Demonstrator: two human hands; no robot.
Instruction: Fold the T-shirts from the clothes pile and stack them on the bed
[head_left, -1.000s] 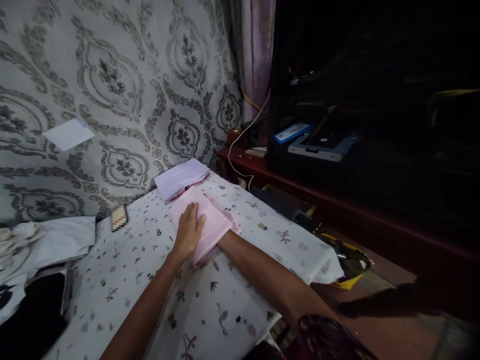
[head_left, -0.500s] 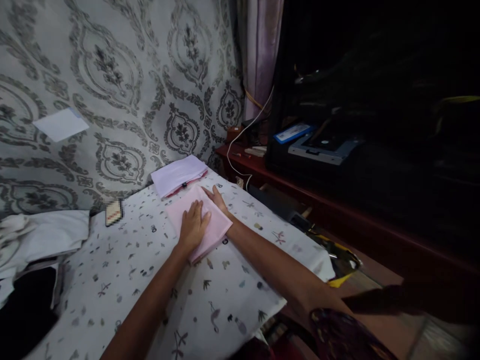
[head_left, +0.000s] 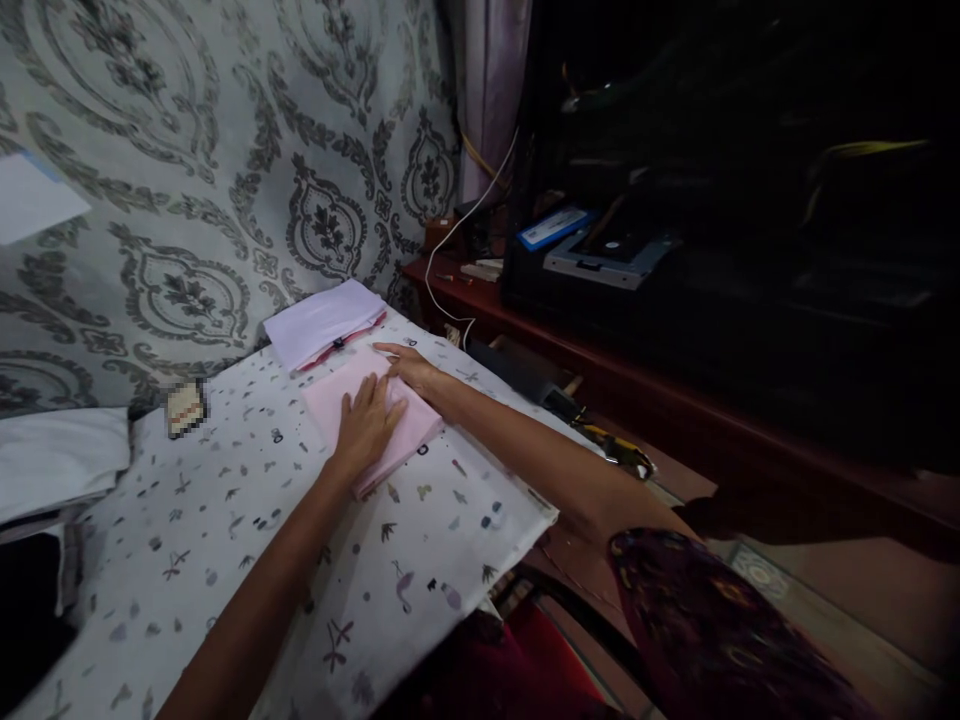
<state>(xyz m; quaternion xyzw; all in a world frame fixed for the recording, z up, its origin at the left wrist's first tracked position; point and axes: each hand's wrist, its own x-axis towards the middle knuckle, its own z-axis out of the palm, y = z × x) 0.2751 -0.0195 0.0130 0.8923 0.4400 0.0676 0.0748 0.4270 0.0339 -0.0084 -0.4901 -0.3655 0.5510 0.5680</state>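
Observation:
A folded pink cloth [head_left: 401,425] lies on a white patterned sheet [head_left: 247,480] near its right side. My left hand [head_left: 367,420] rests palm down on the pink cloth, fingers spread. At the cloth's far right edge is my right hand [head_left: 411,368], touching it with fingers stretched toward the far corner; some fingertips are hard to make out. Just beyond the pink cloth sits a folded lilac cloth [head_left: 322,322] with a reddish layer showing beneath and a small black clip-like thing [head_left: 338,343] at its front edge.
White fabric [head_left: 64,455] and black fabric [head_left: 34,610] lie at the left. A blurred small item [head_left: 186,407] is by the patterned wall [head_left: 187,285]. At right stands a dark red cabinet [head_left: 615,385] with a white cable [head_left: 429,270]. A red seat [head_left: 551,650] is below.
The view has turned right, so things appear farther left. My right hand has shifted along the pink cloth's right edge, onto it, its fingers reaching toward the far corner. My left hand stays flat on it.

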